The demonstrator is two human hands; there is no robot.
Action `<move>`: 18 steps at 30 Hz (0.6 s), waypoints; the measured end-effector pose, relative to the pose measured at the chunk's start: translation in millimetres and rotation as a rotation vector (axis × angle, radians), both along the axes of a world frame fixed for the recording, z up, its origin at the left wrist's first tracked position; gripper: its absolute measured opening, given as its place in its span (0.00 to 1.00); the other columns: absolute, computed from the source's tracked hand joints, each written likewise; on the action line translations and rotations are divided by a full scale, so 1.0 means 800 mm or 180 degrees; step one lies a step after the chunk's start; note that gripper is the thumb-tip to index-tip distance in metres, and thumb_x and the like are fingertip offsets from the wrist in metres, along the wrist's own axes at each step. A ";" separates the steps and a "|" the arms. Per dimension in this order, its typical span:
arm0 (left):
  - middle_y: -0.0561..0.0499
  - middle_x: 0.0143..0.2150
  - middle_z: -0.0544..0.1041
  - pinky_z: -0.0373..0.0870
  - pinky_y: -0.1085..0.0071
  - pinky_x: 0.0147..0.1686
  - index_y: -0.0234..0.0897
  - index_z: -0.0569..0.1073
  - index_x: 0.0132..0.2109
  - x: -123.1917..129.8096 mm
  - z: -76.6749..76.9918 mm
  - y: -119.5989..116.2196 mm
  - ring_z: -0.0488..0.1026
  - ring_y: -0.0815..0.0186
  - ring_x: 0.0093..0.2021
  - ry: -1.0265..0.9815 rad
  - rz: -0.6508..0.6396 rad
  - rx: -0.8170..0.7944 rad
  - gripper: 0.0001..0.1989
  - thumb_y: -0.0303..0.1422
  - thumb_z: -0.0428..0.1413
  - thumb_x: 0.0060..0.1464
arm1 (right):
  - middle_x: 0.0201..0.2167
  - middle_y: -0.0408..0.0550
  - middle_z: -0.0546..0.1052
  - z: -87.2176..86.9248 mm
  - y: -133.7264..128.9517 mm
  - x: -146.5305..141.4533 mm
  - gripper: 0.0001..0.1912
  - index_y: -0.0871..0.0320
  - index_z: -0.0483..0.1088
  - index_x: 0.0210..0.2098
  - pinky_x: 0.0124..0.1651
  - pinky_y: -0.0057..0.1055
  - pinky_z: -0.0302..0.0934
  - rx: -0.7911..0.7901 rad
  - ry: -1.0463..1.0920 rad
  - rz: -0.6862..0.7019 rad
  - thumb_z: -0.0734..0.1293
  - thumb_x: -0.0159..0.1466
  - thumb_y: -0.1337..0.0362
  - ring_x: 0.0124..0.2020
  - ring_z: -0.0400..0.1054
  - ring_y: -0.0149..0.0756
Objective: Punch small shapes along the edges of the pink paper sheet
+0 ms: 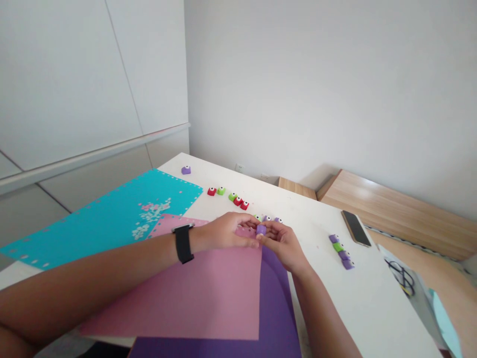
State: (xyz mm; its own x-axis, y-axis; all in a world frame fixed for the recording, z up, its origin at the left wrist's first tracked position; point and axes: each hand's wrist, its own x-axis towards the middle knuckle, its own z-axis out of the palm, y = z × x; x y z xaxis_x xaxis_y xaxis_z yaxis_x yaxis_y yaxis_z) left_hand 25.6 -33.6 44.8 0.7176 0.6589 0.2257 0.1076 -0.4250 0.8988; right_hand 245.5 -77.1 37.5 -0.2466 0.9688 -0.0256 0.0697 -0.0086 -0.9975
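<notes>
Over the upper right corner of a pink paper sheet (201, 293), a small purple paper punch (261, 229) is held between both hands. My right hand (285, 246) pinches it from the right with thumb and fingers. My left hand (225, 231), below a black-banded watch, closes on it from the left with thumb and fingertips; the paper's edge with punched holes shows in the gap between them. Whether the paper is inside the punch's slot is hidden. Under the pink sheet lies a purple sheet (278, 298).
A turquoise sheet (100, 219) with punched edges carries a scatter of small paper cutouts (151, 214). Red punches (238, 201), green punches (221, 191) and more purple punches (186, 170) stand around the white table (320, 298). A phone (356, 228) lies near the right edge.
</notes>
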 end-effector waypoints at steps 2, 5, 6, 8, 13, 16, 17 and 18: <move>0.43 0.52 0.79 0.70 0.64 0.54 0.36 0.75 0.55 0.005 -0.001 -0.001 0.76 0.59 0.52 -0.0116 0.0071 -0.0111 0.24 0.44 0.64 0.55 | 0.32 0.45 0.78 0.001 0.000 0.000 0.18 0.57 0.77 0.43 0.37 0.31 0.63 0.0020 -0.0004 -0.0022 0.77 0.56 0.58 0.30 0.69 0.33; 0.43 0.51 0.80 0.71 0.64 0.53 0.36 0.75 0.53 0.010 -0.005 -0.003 0.77 0.60 0.51 -0.0224 0.0126 -0.0155 0.23 0.44 0.63 0.56 | 0.32 0.45 0.79 0.002 0.000 -0.001 0.17 0.57 0.77 0.42 0.37 0.31 0.64 0.0068 -0.0034 -0.0048 0.77 0.55 0.58 0.30 0.70 0.33; 0.43 0.52 0.80 0.71 0.64 0.54 0.36 0.75 0.54 0.010 -0.007 -0.003 0.77 0.60 0.51 -0.0223 0.0140 -0.0149 0.23 0.44 0.64 0.56 | 0.32 0.45 0.79 0.001 0.000 -0.002 0.17 0.57 0.77 0.42 0.37 0.31 0.64 0.0077 -0.0041 -0.0048 0.77 0.55 0.58 0.30 0.70 0.33; 0.43 0.52 0.80 0.70 0.63 0.55 0.36 0.75 0.54 0.009 -0.010 -0.003 0.77 0.59 0.51 -0.0189 0.0184 -0.0151 0.24 0.44 0.64 0.55 | 0.32 0.45 0.79 -0.001 0.001 -0.002 0.17 0.57 0.77 0.41 0.36 0.31 0.64 0.0075 -0.0067 -0.0048 0.78 0.54 0.58 0.30 0.70 0.33; 0.42 0.53 0.79 0.70 0.63 0.55 0.36 0.75 0.56 0.006 -0.013 0.001 0.76 0.59 0.52 -0.0145 0.0163 -0.0200 0.26 0.44 0.65 0.54 | 0.32 0.44 0.79 -0.005 0.003 0.000 0.19 0.56 0.76 0.43 0.35 0.30 0.64 -0.0104 -0.0013 -0.0017 0.78 0.54 0.57 0.29 0.70 0.32; 0.43 0.53 0.79 0.71 0.64 0.53 0.37 0.75 0.57 0.003 -0.015 0.003 0.77 0.58 0.52 -0.0033 0.0198 -0.0094 0.26 0.44 0.65 0.54 | 0.33 0.44 0.79 0.000 0.000 0.000 0.19 0.56 0.76 0.43 0.36 0.29 0.65 -0.0323 0.0194 0.0005 0.78 0.55 0.55 0.31 0.71 0.33; 0.43 0.52 0.80 0.71 0.65 0.51 0.37 0.75 0.55 0.002 -0.017 0.004 0.77 0.58 0.51 0.0044 0.0239 -0.0013 0.25 0.45 0.64 0.54 | 0.34 0.45 0.79 0.003 -0.001 -0.001 0.19 0.56 0.76 0.43 0.37 0.29 0.66 -0.0409 0.0273 -0.0016 0.78 0.55 0.55 0.32 0.72 0.33; 0.44 0.50 0.81 0.71 0.66 0.50 0.37 0.76 0.54 0.000 -0.018 0.004 0.77 0.58 0.50 0.0120 0.0293 0.0079 0.22 0.44 0.63 0.56 | 0.34 0.45 0.79 0.006 -0.001 -0.001 0.18 0.56 0.76 0.42 0.38 0.30 0.67 -0.0489 0.0364 -0.0065 0.78 0.56 0.54 0.33 0.72 0.33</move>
State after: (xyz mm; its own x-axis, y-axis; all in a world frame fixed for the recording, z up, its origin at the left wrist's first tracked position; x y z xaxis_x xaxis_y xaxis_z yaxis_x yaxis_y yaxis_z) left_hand 25.9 -30.7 30.6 0.6625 0.7170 0.2168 0.1807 -0.4339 0.8826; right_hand 244.8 -78.1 41.9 -0.2366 0.9605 -0.1464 -0.0458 -0.1616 -0.9858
